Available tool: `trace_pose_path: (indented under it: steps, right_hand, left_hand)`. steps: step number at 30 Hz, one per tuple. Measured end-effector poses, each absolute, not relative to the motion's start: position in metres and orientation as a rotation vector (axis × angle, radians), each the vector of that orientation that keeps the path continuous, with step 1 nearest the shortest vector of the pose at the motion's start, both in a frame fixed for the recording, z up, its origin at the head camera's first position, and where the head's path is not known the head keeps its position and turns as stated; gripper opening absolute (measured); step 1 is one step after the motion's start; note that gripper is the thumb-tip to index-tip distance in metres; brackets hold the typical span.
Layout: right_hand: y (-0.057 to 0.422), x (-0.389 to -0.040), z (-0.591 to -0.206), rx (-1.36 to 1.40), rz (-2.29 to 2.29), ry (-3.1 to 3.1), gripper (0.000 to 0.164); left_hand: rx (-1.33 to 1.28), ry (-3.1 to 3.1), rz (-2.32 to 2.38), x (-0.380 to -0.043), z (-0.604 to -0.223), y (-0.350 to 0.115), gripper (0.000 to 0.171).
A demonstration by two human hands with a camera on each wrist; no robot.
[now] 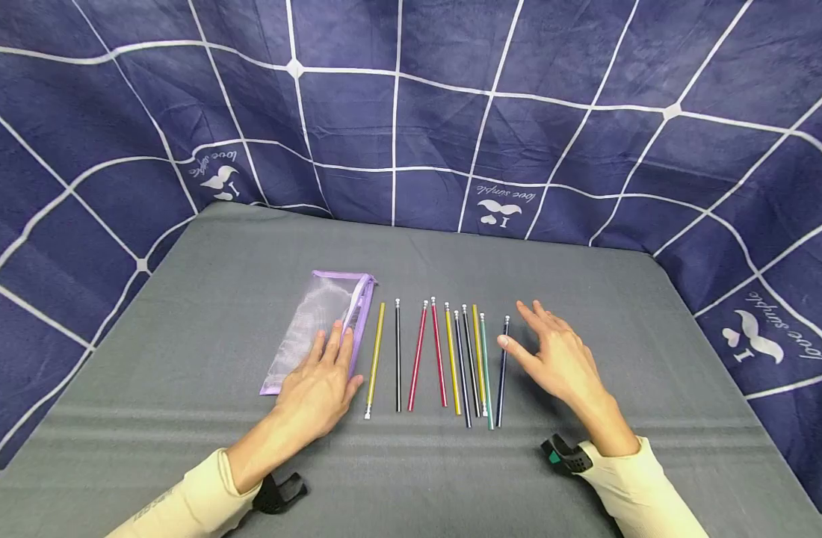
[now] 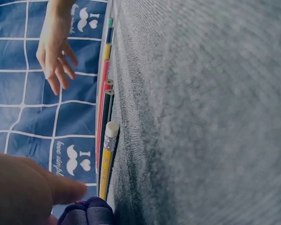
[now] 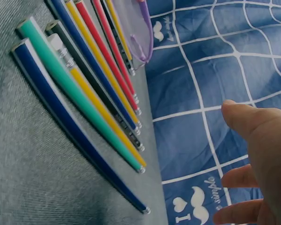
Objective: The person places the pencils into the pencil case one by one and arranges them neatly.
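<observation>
A purple-edged mesh zip pouch (image 1: 303, 329) lies flat at the left, and my left hand (image 1: 320, 388) rests on its lower right part with fingers straight. Beside it several pencils are laid out in a row, from a yellow pencil (image 1: 376, 359) nearest the pouch, through black, red (image 1: 418, 355) and yellow ones, to a green pencil (image 1: 486, 373) and a dark blue pencil (image 1: 503, 373) at the right end. My right hand (image 1: 559, 355) hovers beside that dark blue pencil with fingers spread, holding nothing. In the right wrist view, the blue pencil (image 3: 79, 124) lies apart from the hand.
The pencils lie on a grey cloth-covered table (image 1: 418, 478). A dark blue curtain (image 1: 438, 127) with white grid lines hangs along the back and sides. Each wrist carries a black strap (image 1: 566, 454) with a camera mount.
</observation>
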State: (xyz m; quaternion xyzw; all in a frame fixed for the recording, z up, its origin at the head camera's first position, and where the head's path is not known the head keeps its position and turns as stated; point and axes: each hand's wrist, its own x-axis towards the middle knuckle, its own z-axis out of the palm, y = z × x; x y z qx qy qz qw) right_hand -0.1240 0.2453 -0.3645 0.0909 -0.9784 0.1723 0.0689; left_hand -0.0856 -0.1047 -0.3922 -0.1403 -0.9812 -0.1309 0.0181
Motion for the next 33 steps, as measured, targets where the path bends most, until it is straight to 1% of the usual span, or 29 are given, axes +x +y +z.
trace_pose_path:
  steps: [3, 7, 15, 22, 29, 33]
  right_hand:
    - [0.246, -0.126, -0.367, 0.259, 0.533, -2.939, 0.073]
    - [0.247, -0.128, -0.372, 0.219, 0.545, -2.916, 0.07]
    - [0.25, -0.133, -0.381, 0.161, 0.598, -2.8, 0.06]
    - [0.251, -0.137, -0.386, 0.157, 0.724, -2.732, 0.052]
    - [0.253, -0.14, -0.389, 0.095, 0.847, -2.75, 0.04]
    - [0.254, -0.142, -0.39, 0.037, 0.998, -2.817, 0.031]
  left_hand:
    - [-0.44, -3.059, -0.443, -0.087, -0.392, -0.106, 0.067]
    - [-0.448, -3.065, -0.49, -0.088, -0.393, -0.107, 0.066]
    - [-0.463, -3.043, -0.544, -0.09, -0.394, -0.109, 0.071]
    - [-0.476, -3.018, -0.577, -0.089, -0.395, -0.111, 0.071]
    - [-0.488, -2.992, -0.616, -0.09, -0.396, -0.111, 0.07]
    - [-0.493, -2.986, -0.624, -0.09, -0.396, -0.111, 0.07]
